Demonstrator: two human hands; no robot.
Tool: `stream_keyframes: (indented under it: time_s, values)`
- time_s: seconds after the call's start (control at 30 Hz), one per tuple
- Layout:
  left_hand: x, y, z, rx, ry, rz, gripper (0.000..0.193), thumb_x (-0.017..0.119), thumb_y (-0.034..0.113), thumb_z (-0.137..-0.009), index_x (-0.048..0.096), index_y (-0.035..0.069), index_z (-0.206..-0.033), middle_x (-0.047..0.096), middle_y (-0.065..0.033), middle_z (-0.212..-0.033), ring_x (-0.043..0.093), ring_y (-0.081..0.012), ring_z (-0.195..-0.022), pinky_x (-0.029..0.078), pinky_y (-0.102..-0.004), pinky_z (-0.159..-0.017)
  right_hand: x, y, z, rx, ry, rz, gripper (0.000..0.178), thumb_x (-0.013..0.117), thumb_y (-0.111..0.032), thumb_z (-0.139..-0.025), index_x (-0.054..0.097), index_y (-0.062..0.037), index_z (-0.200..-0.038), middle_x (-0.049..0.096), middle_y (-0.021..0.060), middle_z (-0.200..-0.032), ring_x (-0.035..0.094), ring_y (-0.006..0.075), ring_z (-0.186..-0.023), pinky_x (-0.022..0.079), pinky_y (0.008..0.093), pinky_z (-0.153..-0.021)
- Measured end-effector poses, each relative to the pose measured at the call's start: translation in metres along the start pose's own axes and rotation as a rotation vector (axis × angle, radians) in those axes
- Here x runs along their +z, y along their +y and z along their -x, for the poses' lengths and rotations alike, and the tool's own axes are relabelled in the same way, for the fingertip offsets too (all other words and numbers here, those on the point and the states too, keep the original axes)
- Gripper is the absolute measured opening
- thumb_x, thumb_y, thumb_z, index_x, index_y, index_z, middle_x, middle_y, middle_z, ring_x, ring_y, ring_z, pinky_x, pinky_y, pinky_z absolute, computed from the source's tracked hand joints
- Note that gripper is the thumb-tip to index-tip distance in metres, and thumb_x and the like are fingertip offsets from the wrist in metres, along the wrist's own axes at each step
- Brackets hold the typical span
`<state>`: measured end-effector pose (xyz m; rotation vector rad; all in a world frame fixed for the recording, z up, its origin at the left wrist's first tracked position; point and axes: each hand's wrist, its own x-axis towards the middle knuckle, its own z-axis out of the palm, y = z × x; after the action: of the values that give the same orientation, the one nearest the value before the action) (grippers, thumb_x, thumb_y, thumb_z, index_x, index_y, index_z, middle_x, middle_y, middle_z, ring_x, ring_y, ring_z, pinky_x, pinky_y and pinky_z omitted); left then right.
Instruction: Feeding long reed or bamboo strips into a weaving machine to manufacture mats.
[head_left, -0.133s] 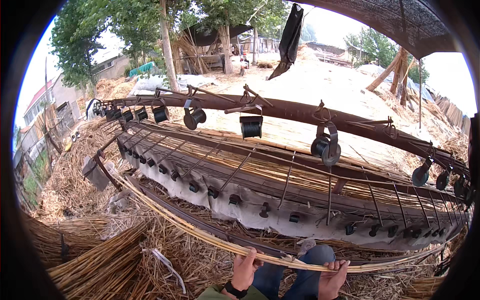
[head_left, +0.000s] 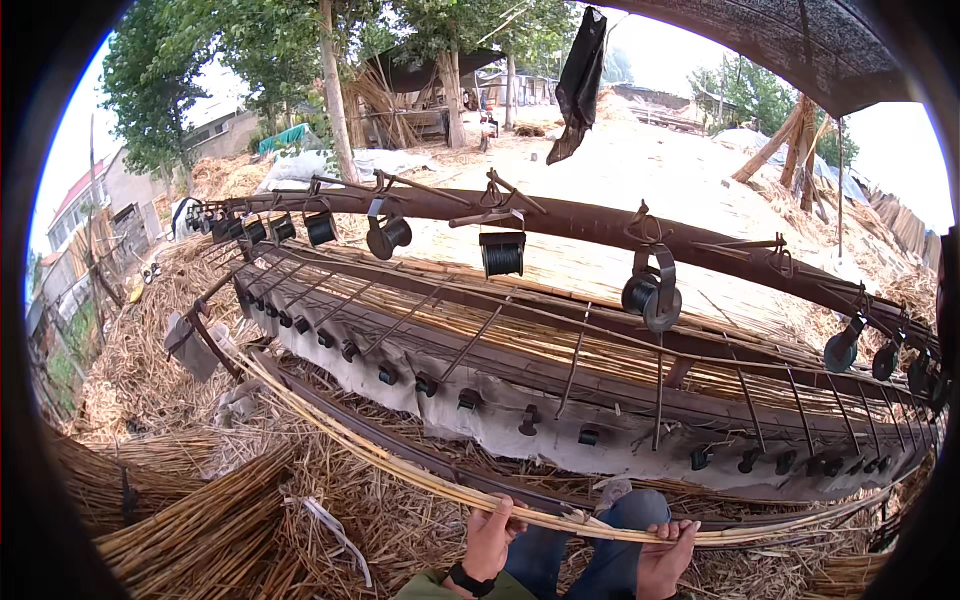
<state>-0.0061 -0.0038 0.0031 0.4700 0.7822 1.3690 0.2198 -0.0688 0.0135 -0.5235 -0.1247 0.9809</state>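
Now your left hand point(head_left: 492, 538) and right hand point(head_left: 665, 555) both reach up near you, fingers curled tight around a long, thin, yellow bundle of dry reeds point(head_left: 400, 462).

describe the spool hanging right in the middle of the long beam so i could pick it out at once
Start at the long dark beam that arches across the picture above the reed mat. A row of black spools hangs from it; look near its middle, just left of centre. The middle spool faces you side-on, showing its wound black thread, while its neighbours are turned to show round ends.
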Motion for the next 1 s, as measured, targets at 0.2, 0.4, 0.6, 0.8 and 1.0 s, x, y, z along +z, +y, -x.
stream_keyframes:
  time_s: [0.2, 0.4, 0.6, 0.8, 1.0]
  values:
    - [0.001, 0.001, 0.000, 0.007, -0.002, -0.009, 0.018, 0.054, 0.020, -0.089, 0.051, 0.004, -0.095, 0.060, -0.0092, -0.085, 0.057, -0.0136, -0.066, 0.049, -0.0260, -0.059, 0.001, 0.000, 0.000, -0.020, 0.011, 0.007, 0.028, 0.041, -0.034, -0.094, 0.042, -0.0078, -0.083, 0.037, 0.0022, -0.071, 0.041, 0.0174, -0.068, 0.041, 0.0363, -0.076]
    - [0.001, 0.001, 0.000, 0.003, -0.019, -0.036, 0.017, 0.053, 0.021, -0.089, 0.051, 0.004, -0.092, 0.061, -0.0098, -0.086, 0.058, -0.0139, -0.067, 0.050, -0.0254, -0.060, 0.003, 0.003, 0.002, 0.010, -0.023, -0.007, 0.028, 0.041, -0.034, -0.094, 0.043, -0.0077, -0.084, 0.040, 0.0026, -0.071, 0.043, 0.0183, -0.069, 0.041, 0.0365, -0.077]
    - [-0.002, 0.007, -0.005, -0.041, -0.051, -0.067, 0.017, 0.053, 0.020, -0.089, 0.049, 0.004, -0.093, 0.061, -0.0102, -0.087, 0.058, -0.0145, -0.067, 0.050, -0.0263, -0.060, 0.004, 0.000, 0.001, 0.050, -0.045, 0.007, 0.029, 0.039, -0.035, -0.094, 0.045, -0.0077, -0.087, 0.044, 0.0039, -0.074, 0.046, 0.0191, -0.071, 0.042, 0.0366, -0.079]
    - [-0.005, 0.020, -0.011, 0.056, -0.026, -0.052, 0.016, 0.053, 0.020, -0.090, 0.048, 0.005, -0.093, 0.060, -0.0105, -0.087, 0.057, -0.0152, -0.067, 0.048, -0.0269, -0.059, 0.000, -0.004, 0.000, 0.092, 0.055, 0.019, 0.030, 0.040, -0.037, -0.094, 0.048, -0.0079, -0.089, 0.051, 0.0056, -0.078, 0.053, 0.0207, -0.079, 0.046, 0.0347, -0.075]
    - [-0.002, 0.024, -0.006, 0.065, -0.020, -0.047, 0.015, 0.052, 0.019, -0.090, 0.046, 0.006, -0.096, 0.059, -0.0101, -0.087, 0.057, -0.0149, -0.068, 0.049, -0.0269, -0.059, -0.008, 0.004, 0.002, 0.119, 0.033, 0.040, 0.030, 0.041, -0.036, -0.093, 0.052, -0.0082, -0.089, 0.055, 0.0059, -0.083, 0.055, 0.0206, -0.082, 0.047, 0.0324, -0.074]
